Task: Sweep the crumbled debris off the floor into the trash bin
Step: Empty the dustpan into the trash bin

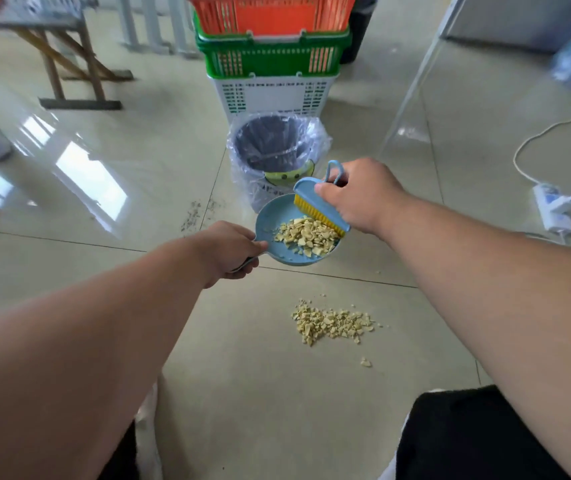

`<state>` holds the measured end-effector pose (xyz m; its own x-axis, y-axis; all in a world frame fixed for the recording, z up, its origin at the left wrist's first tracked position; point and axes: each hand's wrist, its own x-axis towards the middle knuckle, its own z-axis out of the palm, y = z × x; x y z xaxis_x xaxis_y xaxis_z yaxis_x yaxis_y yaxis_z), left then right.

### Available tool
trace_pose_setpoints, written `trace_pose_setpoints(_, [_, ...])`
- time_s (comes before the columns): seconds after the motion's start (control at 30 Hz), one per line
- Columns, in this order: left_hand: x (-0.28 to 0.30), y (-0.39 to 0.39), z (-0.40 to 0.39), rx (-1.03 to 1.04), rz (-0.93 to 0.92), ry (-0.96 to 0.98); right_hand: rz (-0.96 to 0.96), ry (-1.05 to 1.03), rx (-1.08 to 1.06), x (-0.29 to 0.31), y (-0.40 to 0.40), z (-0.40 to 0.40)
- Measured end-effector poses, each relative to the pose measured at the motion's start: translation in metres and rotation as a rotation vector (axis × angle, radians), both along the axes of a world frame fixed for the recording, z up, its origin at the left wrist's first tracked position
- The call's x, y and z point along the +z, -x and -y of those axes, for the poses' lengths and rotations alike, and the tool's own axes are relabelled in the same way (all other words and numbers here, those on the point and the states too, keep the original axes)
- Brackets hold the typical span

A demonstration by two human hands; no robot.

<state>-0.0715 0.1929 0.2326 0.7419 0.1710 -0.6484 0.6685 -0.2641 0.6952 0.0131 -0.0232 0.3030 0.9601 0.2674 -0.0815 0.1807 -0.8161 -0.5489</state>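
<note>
Outstretched, the left hand (230, 249) grips the dustpan (296, 230) handle while the right hand (358, 195), just beyond, clasps the brush (322, 207) over its debris (306, 235).

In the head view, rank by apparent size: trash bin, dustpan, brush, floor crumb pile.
1. trash bin, clearly largest.
2. dustpan.
3. floor crumb pile.
4. brush, partly covered by the right hand.
Pile versus brush is close; the pile sits nearer the camera, so that order is unsure.
</note>
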Motion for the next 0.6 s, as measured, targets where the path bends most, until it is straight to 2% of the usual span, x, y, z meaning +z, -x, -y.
trace_pose_setpoints(0.27, [0.098, -0.002, -0.015, -0.006, 0.105, -0.072, 0.129, -0.272, -0.165, 0.065, 0.009, -0.019])
trace_pose_setpoints(0.6, [0.121, 0.002, -0.042, -0.043, 0.099, -0.172, 0.01, -0.249, -0.136, 0.05, 0.022, -0.032])
